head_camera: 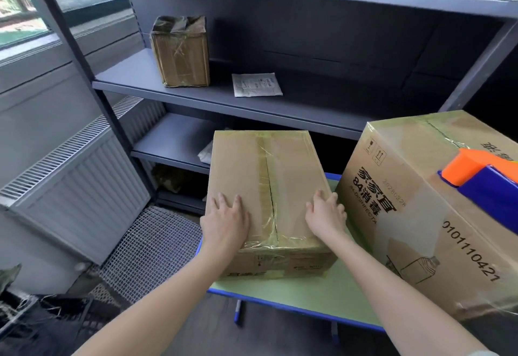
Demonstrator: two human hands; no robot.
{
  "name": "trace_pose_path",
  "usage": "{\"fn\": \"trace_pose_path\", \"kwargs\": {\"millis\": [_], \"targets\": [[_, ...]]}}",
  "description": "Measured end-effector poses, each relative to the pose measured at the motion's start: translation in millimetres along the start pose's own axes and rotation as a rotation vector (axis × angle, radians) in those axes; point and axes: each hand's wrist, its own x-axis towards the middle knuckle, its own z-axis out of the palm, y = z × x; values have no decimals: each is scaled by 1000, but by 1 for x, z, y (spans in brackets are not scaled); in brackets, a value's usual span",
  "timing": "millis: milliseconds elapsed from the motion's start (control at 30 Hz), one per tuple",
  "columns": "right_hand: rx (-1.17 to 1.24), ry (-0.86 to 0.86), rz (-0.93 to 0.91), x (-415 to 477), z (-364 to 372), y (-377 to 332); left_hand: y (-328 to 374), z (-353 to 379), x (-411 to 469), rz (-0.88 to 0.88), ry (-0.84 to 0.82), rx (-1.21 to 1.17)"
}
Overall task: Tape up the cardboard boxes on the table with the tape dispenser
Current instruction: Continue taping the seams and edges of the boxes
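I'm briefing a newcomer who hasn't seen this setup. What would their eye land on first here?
Two bare hands, the left hand and the right hand, rest on top of a taped cardboard box at the centre, on a green table. To its right stands a bigger printed box with an orange and blue tape dispenser on top. Behind, a small taped box sits on a grey shelf.
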Motion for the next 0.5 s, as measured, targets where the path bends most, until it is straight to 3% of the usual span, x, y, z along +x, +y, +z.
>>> {"fn": "trace_pose_path", "kwargs": {"millis": [300, 400, 500], "targets": [[-80, -20, -92, 38, -12, -4, 17, -8, -42, 125, -30, 75], [-133, -34, -99, 28, -6, -24, -2, -23, -20, 87, -16, 54], [-150, -55, -258, 4, 7, -53, -27, -30, 21, 73, 53, 51]]}}
